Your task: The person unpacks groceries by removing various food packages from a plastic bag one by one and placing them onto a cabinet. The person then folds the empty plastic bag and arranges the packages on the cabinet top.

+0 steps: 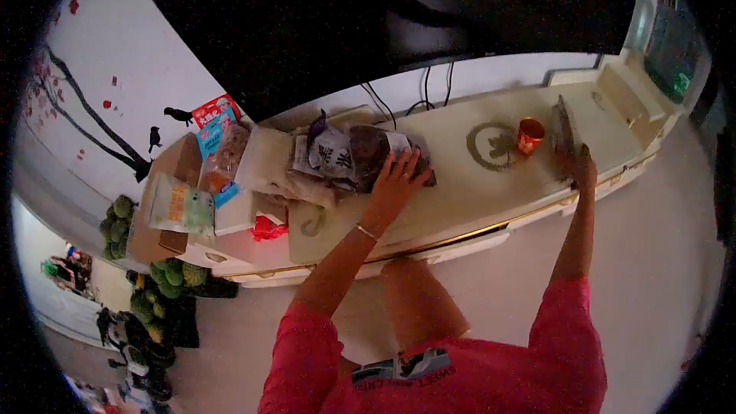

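Observation:
My left hand (400,178) rests with its fingers spread on the right end of a clear plastic bag of dark contents (369,155), which has a white label. Beside that bag lie a bag with large dark printed characters (332,155) and a pale packed bag (268,159). At the right, my right hand (584,169) is closed on the near end of a thin grey-brown flat thing (565,134); its kind is too blurred to tell. A red and gold cup-shaped can (530,136) stands just left of it.
The long cream cabinet (445,211) carries everything, under a large black screen (429,23). Cables (426,92) hang behind. At the left are a cardboard box (178,161), a printed packet (181,207) and a red plastic bag (268,228). Green round fruits (172,276) lie on the floor.

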Motion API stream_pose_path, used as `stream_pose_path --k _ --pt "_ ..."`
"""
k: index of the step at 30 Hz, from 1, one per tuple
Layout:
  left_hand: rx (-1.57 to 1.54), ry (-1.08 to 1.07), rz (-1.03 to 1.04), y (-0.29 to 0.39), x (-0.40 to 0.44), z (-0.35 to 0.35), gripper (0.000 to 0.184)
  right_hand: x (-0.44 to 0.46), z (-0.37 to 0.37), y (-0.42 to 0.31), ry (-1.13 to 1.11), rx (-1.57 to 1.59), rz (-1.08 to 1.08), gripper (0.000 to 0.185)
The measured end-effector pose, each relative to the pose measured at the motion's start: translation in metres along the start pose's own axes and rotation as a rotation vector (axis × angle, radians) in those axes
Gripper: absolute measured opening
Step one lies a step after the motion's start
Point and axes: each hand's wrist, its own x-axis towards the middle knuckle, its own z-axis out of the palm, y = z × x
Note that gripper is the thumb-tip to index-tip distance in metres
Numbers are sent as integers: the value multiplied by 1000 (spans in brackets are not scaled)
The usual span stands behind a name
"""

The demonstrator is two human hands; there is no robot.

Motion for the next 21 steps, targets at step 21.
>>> stream_pose_path --k 21 --pt "-4 -56 -196 4 -47 -6 49 -137 131 -184 -239 32 -771 88"
